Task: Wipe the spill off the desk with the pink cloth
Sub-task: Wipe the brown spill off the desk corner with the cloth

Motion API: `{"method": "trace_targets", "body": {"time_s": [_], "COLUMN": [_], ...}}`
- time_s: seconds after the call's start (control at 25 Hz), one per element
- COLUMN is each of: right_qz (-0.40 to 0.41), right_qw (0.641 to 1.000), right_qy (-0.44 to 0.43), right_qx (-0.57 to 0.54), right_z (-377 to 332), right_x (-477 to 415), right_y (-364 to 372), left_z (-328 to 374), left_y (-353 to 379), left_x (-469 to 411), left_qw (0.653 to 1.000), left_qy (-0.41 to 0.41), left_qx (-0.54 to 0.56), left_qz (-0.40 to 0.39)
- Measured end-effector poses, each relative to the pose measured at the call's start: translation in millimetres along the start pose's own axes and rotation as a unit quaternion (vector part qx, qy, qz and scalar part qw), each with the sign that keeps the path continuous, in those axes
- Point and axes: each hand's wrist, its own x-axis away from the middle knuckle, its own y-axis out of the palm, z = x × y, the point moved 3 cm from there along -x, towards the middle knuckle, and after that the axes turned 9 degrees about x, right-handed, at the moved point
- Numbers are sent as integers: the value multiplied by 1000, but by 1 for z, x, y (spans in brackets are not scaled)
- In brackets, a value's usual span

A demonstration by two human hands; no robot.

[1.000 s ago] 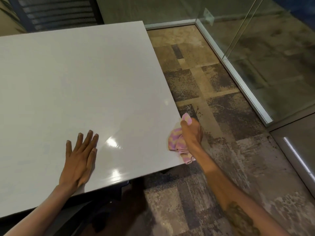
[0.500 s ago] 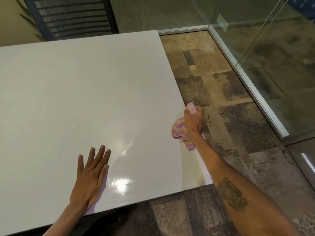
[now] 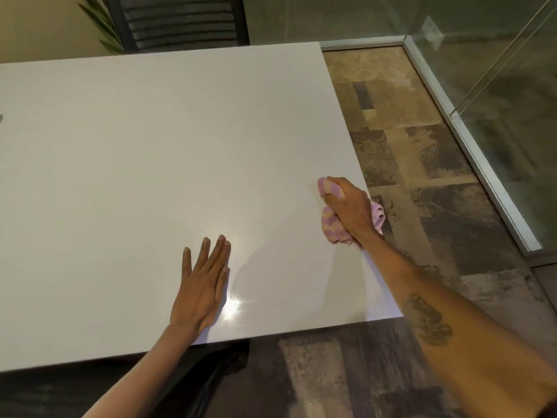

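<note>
The white desk [image 3: 150, 164] fills the left and middle of the head view. My right hand [image 3: 351, 206] is shut on the bunched pink cloth [image 3: 331, 229] and presses it onto the desk close to its right edge. Part of the cloth hangs past that edge. My left hand [image 3: 205, 285] lies flat on the desk near the front edge, fingers straight and slightly apart, holding nothing. I cannot make out a spill on the glossy top; only light glare shows beside my left hand.
A dark slatted chair back [image 3: 180, 22] and a plant [image 3: 99, 25] stand behind the desk. Patterned carpet [image 3: 422, 176] runs along the right, bounded by a glass wall with a metal base rail [image 3: 482, 164]. A dark chair [image 3: 205, 375] sits under the front edge.
My right hand has carried the cloth from the desk's right edge further onto the top. The view has shifted, so the desk's front right corner now shows. My left hand stays flat.
</note>
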Motion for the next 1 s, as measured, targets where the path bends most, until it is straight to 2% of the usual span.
{"method": "trace_targets", "body": {"time_s": [0.28,0.48,0.8,1.0], "right_qz": [-82,-110,-164,-217], "right_qw": [994,988,974,955], "right_qy": [-52,-110,-157,-196], "right_qx": [-54,-17,5,40], "right_z": [-35,-52,-64,-65], "right_x": [70,117,177,206], "right_y": [71,111,137,143], "left_z": [2,1,-7,0], "left_y": [-3,-7,-18,-26], "left_x": [2,2,-2,-1], "left_qw": [1000,998,987,990], "left_qy": [15,16,28,21], "left_qx": [14,57,147,103], "left_qz": [-2,-11,-62,-95]}}
